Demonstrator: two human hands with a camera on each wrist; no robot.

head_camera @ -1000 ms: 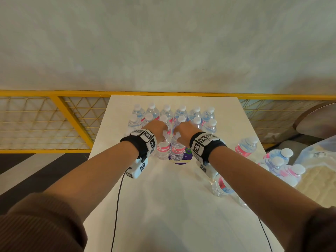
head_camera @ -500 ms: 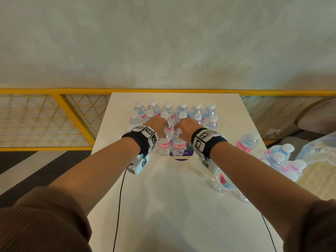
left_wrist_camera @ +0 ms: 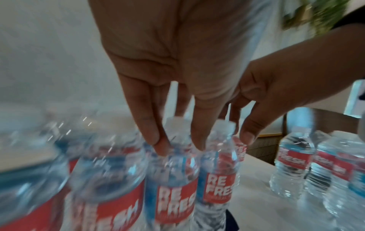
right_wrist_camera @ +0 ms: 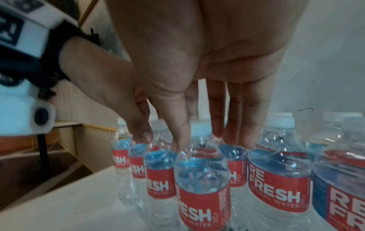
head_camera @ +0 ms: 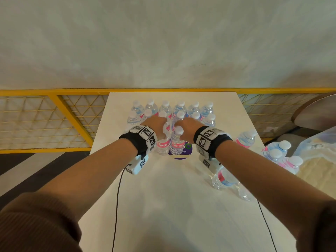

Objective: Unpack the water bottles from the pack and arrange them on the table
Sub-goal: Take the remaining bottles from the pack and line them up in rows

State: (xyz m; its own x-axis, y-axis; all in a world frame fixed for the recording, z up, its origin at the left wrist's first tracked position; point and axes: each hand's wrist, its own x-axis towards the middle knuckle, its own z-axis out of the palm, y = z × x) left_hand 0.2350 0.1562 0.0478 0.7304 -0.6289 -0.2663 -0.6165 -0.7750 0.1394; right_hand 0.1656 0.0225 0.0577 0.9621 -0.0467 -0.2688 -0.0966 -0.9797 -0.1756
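Several clear water bottles with red labels and white caps stand in two rows (head_camera: 172, 110) at the far end of the white table (head_camera: 169, 206). Two more stand side by side in front of them. My left hand (head_camera: 155, 128) (left_wrist_camera: 178, 144) pinches the neck of the left front bottle (head_camera: 162, 145) (left_wrist_camera: 173, 195) between fingers and thumb. My right hand (head_camera: 187, 128) (right_wrist_camera: 211, 142) holds the neck of the right front bottle (head_camera: 177, 142) (right_wrist_camera: 203, 195) the same way, its cap between thumb and fingers. Both bottles stand upright on the table.
One bottle (head_camera: 245, 140) stands alone near the right edge, and another (head_camera: 223, 179) lies on its side under my right forearm. A wrapped pack of bottles (head_camera: 280, 155) sits just off the table's right side. A purple sticker (head_camera: 180, 154) lies under the front bottles. A yellow railing (head_camera: 54, 113) runs behind.
Almost nothing has changed: both hands stay at the necks of the two front bottles, which remain in place by the purple sticker. The view has shifted slightly.
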